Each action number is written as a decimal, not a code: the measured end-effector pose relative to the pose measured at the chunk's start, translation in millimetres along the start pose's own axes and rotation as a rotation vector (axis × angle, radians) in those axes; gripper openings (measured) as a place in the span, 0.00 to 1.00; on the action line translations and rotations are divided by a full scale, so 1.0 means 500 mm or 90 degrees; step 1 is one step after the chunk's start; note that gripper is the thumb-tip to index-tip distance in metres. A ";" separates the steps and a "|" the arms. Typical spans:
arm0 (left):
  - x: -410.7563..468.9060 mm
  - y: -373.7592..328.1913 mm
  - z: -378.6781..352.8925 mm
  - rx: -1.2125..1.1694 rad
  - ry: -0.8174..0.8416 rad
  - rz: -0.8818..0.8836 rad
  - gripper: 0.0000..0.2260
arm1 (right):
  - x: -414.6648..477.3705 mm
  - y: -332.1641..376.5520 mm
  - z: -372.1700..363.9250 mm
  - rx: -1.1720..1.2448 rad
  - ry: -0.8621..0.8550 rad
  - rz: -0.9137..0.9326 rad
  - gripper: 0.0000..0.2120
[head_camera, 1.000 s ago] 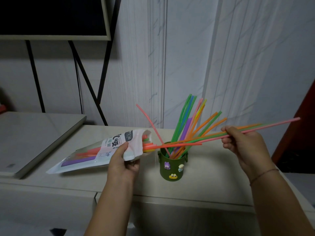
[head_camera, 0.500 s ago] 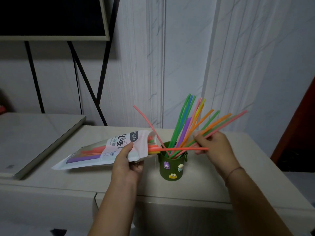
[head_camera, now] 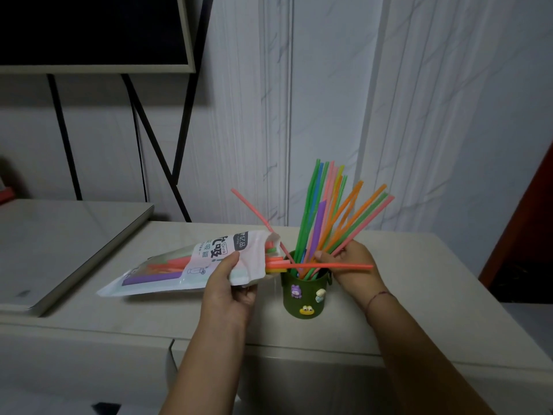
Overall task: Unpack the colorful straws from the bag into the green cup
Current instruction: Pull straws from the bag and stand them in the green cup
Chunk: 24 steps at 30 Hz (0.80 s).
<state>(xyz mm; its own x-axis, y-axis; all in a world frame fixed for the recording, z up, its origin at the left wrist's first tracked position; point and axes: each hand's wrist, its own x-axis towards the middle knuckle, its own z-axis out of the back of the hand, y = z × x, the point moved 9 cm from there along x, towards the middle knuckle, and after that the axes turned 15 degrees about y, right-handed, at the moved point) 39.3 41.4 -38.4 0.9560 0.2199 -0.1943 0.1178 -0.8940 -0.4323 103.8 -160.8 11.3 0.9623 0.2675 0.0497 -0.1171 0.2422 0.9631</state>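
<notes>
Left hand: the left hand (head_camera: 229, 284) grips the bag (head_camera: 215, 250) just behind its torn mouth, thumb on top and fingers curled underneath.
Bag: it is held nearly flat over the counter (head_camera: 419, 280), its mouth raised and turned toward the green cup (head_camera: 303, 298); whether its far corner touches the counter cannot be told.
Bag contents: red, purple and green straws (head_camera: 170, 262) show through its clear side, and several ends poke out of the mouth.
Red straw: one red straw (head_camera: 344, 266) lies level from the bag's mouth across the cup's rim and past the right hand (head_camera: 353, 268).
Right hand: it sits just beside the cup's right edge, fingers closed on a few slanted straws (head_camera: 363, 218), orange, green and pink, which fan up to the right.
Slanted straws: their lower ends reach down into the cup.
Cup: it stands upright on the counter, between the two hands, with small figures (head_camera: 305, 310) stuck on its front.
Cup contents: a bunch of upright straws (head_camera: 319, 226) in green, blue, pink, yellow, purple and orange; one pink straw (head_camera: 253, 211) leans out to the left above the bag.
Wrist: a thin bracelet (head_camera: 378, 295) circles the right wrist.
Left side: a flat grey board (head_camera: 59, 244) lies beside the counter, under a dark screen (head_camera: 89, 25) on black legs.
</notes>
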 end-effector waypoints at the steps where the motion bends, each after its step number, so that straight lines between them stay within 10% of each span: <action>1: 0.000 0.000 -0.002 0.002 0.001 0.001 0.17 | -0.001 -0.001 0.003 0.031 -0.002 0.002 0.08; 8: -0.004 0.002 -0.009 0.009 0.009 0.004 0.10 | -0.017 0.016 0.064 0.051 -0.139 0.054 0.07; 24: -0.007 -0.007 -0.010 0.037 -0.006 -0.025 0.17 | -0.049 -0.021 0.042 0.331 -0.054 -0.094 0.12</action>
<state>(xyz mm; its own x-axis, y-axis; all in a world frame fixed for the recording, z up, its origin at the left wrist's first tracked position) 37.0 42.0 -31.7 0.9485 0.2581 -0.1837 0.1392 -0.8604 -0.4902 86.8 -189.5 5.4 0.9783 0.1839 -0.0950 0.1363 -0.2269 0.9643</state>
